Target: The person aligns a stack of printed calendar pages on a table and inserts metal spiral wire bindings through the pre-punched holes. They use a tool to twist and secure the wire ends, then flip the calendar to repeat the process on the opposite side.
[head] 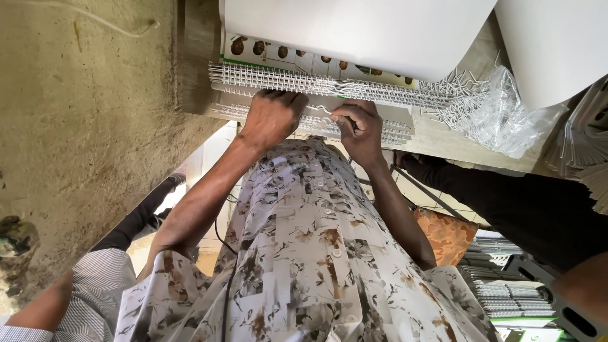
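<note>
Wooden bench (443,136) carries stacked calendars with white wire-comb bindings (304,81) — left hand (271,117) presses flat, fingers closed on the lower comb (316,120), right hand (356,128) pinches a wire loop; best kept square — loose wire hangers (487,107) alongside.

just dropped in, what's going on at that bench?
A person in a patterned shirt works with both hands on a stack of white wire binding combs at the edge of a bench. The left hand presses on the stack; the right hand pinches a white wire piece. A clear bag of loose wire pieces lies at the right.
</note>
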